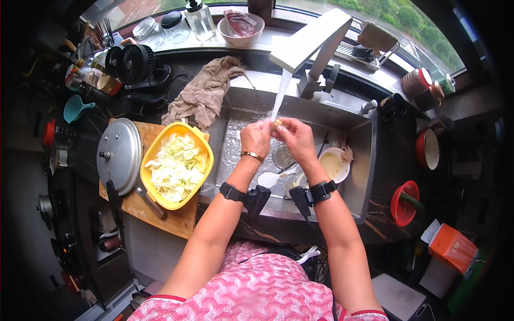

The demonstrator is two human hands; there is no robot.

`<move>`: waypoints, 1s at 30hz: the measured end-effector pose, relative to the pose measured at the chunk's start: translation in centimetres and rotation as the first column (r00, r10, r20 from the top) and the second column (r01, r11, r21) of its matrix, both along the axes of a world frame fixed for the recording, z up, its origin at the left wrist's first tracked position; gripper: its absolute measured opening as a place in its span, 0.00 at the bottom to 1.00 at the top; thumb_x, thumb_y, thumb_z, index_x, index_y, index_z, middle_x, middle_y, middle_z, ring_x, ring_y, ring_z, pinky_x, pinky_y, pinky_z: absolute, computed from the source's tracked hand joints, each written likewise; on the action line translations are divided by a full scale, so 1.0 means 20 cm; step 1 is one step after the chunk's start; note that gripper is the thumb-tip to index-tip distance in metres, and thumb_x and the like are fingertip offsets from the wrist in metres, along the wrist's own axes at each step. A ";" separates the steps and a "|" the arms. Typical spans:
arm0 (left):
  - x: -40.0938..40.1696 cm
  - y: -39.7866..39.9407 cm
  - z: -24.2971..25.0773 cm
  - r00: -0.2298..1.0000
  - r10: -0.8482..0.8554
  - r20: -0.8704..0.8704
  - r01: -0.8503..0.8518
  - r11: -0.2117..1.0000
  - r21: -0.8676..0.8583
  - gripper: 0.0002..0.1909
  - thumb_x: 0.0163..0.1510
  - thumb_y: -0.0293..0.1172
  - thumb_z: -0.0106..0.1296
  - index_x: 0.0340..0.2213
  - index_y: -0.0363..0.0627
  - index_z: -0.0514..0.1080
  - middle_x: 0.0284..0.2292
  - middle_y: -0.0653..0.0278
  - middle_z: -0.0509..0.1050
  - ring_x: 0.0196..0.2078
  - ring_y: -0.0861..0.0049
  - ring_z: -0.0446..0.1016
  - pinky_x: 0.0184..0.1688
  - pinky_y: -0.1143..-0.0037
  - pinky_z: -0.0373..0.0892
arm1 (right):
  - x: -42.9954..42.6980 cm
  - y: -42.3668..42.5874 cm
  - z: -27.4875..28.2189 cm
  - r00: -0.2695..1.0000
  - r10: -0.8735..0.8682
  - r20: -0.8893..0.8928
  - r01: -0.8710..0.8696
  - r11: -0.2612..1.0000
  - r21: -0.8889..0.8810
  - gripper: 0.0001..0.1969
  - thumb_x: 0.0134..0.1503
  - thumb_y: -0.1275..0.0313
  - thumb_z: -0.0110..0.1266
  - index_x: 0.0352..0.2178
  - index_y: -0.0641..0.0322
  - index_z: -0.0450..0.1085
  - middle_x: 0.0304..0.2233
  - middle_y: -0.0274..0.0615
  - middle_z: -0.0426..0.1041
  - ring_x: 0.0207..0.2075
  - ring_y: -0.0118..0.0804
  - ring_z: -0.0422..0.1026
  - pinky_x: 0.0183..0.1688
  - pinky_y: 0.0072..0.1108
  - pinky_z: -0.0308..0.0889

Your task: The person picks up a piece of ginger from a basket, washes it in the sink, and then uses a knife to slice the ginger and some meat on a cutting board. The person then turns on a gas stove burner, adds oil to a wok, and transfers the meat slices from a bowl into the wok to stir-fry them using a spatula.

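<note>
Water runs from the square-edged faucet (311,40) onto my hands over the stainless steel sink (361,164). My right hand (296,138) pinches a small, pale yellowish-brown piece (277,123), too small to name. Close beside it, my left hand (255,138) has its fingers curled at the same piece, under the stream; whether it grips the piece is hard to tell. Below my hands in the sink are a round metal strainer (283,156), a white rice paddle (268,180) and a bowl (336,164) of cloudy liquid.
Left of the sink, a yellow basin (175,206) of torn cabbage, a knife (151,202) and a metal pot lid (120,156) lie on a wooden board (140,212). A cloth (204,92) drapes near the sink's rim. A red bowl (403,192) holding a cucumber stands right.
</note>
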State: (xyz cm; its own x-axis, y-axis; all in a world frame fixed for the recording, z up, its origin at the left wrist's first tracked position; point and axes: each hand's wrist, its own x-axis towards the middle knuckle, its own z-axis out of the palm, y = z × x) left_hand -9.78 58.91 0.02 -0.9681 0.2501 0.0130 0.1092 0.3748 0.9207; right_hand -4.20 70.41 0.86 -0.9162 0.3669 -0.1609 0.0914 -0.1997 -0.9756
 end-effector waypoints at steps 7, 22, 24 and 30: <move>0.00 -0.01 -0.01 0.999 0.000 -0.040 -0.004 0.996 -0.086 0.17 0.52 0.41 0.49 0.22 0.40 0.76 0.16 0.61 0.74 0.17 0.79 0.72 0.22 0.77 0.66 | 0.00 0.02 0.02 0.998 0.061 0.024 -0.060 0.997 -0.044 0.09 0.55 0.79 0.45 0.36 0.74 0.68 0.28 0.43 0.74 0.29 0.31 0.75 0.31 0.17 0.71; 0.01 -0.03 0.02 0.949 -0.232 -0.216 0.198 0.966 -0.165 0.10 0.52 0.28 0.44 0.33 0.37 0.72 0.27 0.51 0.73 0.30 0.59 0.73 0.32 0.70 0.68 | 0.01 0.01 0.00 0.999 0.004 0.040 -0.016 0.954 0.298 0.09 0.52 0.79 0.48 0.35 0.75 0.69 0.25 0.47 0.75 0.26 0.30 0.76 0.27 0.18 0.71; 0.00 -0.03 0.00 0.938 -0.260 -0.228 0.213 0.954 -0.211 0.11 0.52 0.29 0.44 0.33 0.36 0.72 0.27 0.53 0.74 0.29 0.63 0.74 0.31 0.71 0.69 | 0.02 0.00 0.04 0.995 0.038 0.094 -0.074 0.907 0.414 0.10 0.53 0.78 0.47 0.35 0.75 0.69 0.26 0.46 0.75 0.25 0.30 0.76 0.28 0.17 0.71; -0.01 -0.03 -0.03 0.941 -0.229 0.251 0.211 0.973 0.094 0.14 0.55 0.32 0.42 0.35 0.33 0.72 0.27 0.62 0.75 0.28 0.82 0.75 0.23 0.81 0.72 | 0.00 0.03 -0.05 0.998 0.050 0.031 -0.052 0.995 0.088 0.09 0.53 0.80 0.46 0.35 0.75 0.69 0.27 0.47 0.75 0.26 0.32 0.76 0.29 0.18 0.71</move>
State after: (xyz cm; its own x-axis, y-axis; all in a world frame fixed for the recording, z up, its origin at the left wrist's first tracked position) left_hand -9.93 58.33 -0.66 -0.8612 0.4641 -0.2071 -0.0627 0.3074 0.9495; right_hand -4.11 70.93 -0.21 -0.9296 0.3338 -0.1566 0.1278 -0.1065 -0.9861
